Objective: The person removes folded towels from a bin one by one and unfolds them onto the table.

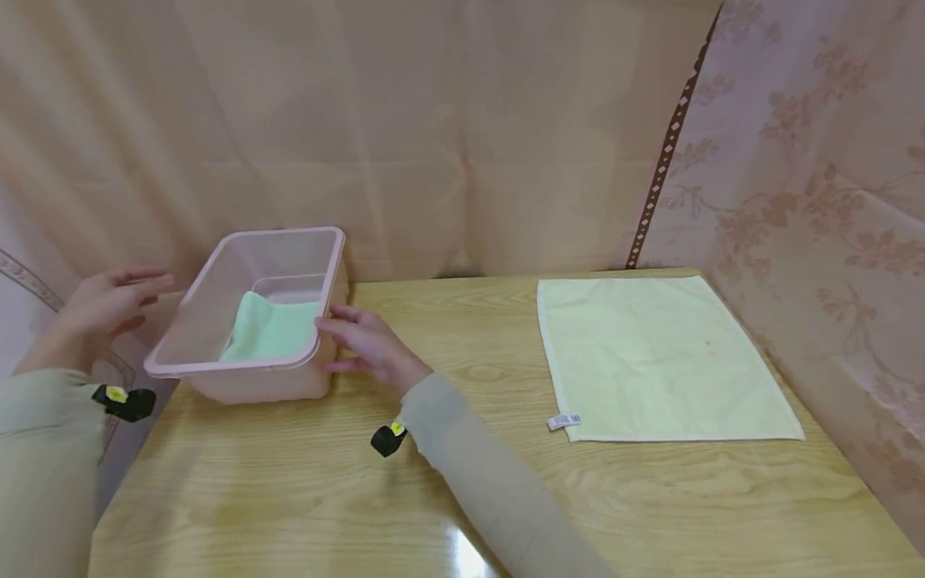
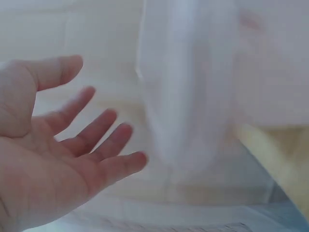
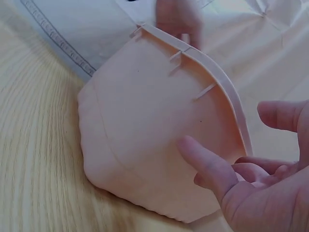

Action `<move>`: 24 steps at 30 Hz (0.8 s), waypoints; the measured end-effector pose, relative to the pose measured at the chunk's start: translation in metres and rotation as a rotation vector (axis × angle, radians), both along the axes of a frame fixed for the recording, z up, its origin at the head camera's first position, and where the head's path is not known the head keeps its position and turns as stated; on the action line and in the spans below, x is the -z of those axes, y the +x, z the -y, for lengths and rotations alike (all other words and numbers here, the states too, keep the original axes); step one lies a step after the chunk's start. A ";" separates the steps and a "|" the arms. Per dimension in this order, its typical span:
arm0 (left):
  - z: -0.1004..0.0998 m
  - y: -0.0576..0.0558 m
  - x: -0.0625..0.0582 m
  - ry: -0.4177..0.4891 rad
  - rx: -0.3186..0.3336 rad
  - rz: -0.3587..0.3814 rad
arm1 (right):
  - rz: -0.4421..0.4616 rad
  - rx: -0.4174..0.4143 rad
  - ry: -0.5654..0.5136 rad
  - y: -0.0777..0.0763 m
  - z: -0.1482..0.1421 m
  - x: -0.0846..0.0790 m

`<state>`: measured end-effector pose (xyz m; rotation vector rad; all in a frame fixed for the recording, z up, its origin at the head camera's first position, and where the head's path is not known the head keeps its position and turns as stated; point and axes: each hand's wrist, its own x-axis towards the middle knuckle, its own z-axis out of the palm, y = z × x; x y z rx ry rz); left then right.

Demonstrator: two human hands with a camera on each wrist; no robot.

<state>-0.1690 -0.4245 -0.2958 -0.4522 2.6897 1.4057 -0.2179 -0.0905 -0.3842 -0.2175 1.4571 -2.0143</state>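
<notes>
As checked, found green cloth (image 1: 278, 327) already inside pink bin (image 1: 260, 387) at table's (image 1: 448, 361) left, pale towel (image 1: 665, 361) flat outside; observed left hand (image 1: 112, 309) empty, fingers spread, right hand (image 1: 374, 343) at bin, fingers apart, contact unclear.

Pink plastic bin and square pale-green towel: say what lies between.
In the head view, the right hand and its beige sleeve lie nearest the bin; beyond them, bare wood-grain tabletop reaches the towel.

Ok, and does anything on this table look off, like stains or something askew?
Two small things. The pale towel on the right lies flat but has faint brownish spots, perhaps stains. The pink bin is close to the left edge of the table, its rim seeming to jut past.
</notes>
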 end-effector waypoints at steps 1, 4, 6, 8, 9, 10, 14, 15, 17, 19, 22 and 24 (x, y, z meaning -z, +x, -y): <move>-0.005 -0.003 -0.006 -0.068 -0.017 -0.027 | -0.007 -0.003 0.003 0.000 -0.001 -0.001; -0.019 -0.017 -0.017 -0.177 -0.034 -0.109 | -0.021 -0.017 0.001 -0.001 -0.003 -0.004; -0.027 -0.026 -0.021 -0.224 -0.024 -0.124 | -0.020 -0.020 -0.012 -0.002 -0.005 -0.004; -0.035 -0.037 -0.022 -0.225 0.016 -0.110 | -0.014 -0.014 -0.030 -0.002 -0.007 -0.003; -0.039 -0.042 -0.022 -0.218 0.043 -0.093 | -0.008 -0.009 -0.040 -0.002 -0.008 -0.003; -0.042 -0.046 -0.022 -0.206 0.074 -0.066 | -0.005 -0.001 -0.049 -0.002 -0.009 -0.002; -0.049 -0.064 -0.020 -0.142 0.217 0.106 | 0.012 0.010 -0.050 -0.002 -0.008 0.000; -0.049 -0.068 -0.018 -0.124 0.242 0.153 | 0.020 0.005 -0.051 -0.002 -0.007 0.001; -0.048 -0.075 -0.013 -0.082 0.277 0.241 | 0.037 -0.011 -0.051 -0.002 -0.006 0.004; -0.045 -0.081 -0.004 -0.019 0.303 0.297 | 0.062 -0.033 -0.065 -0.001 -0.004 0.006; -0.039 -0.094 0.017 0.128 0.345 0.328 | 0.098 -0.069 -0.084 -0.002 -0.003 0.009; -0.032 -0.107 0.034 0.262 0.388 0.388 | 0.119 -0.090 -0.096 -0.002 -0.003 0.011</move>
